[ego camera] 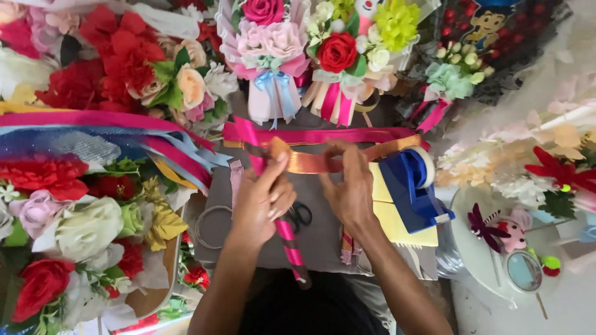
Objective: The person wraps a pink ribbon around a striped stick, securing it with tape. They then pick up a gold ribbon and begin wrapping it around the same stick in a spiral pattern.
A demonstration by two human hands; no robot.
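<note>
Both forearms rise from the bottom edge to meet over the grey bench (323, 239). Left hand (261, 201) has its grip clamped on a pink-wrapped stick (289, 239) and on one end of an orange ribbon (310, 162); right hand (351, 186) has its grip pinched together on the same ribbon just beside it, thumbs almost touching. Under the two hands lies one pair of black scissors (300, 215), partly hidden. Right of the right grip, touching distance, stand one blue tape dispenser (411, 186) and yellow paper sheets (397, 220). Beyond both grips, two long pink ribbons (323, 134) cross the bench. Three small bouquets (273, 49) stand farther off. Left of the left grip, one clear ring (213, 227) lies near the bench edge, and heaped artificial flowers (81, 223) crowd close. Open room is only the small grey patch beneath the hands.
</note>
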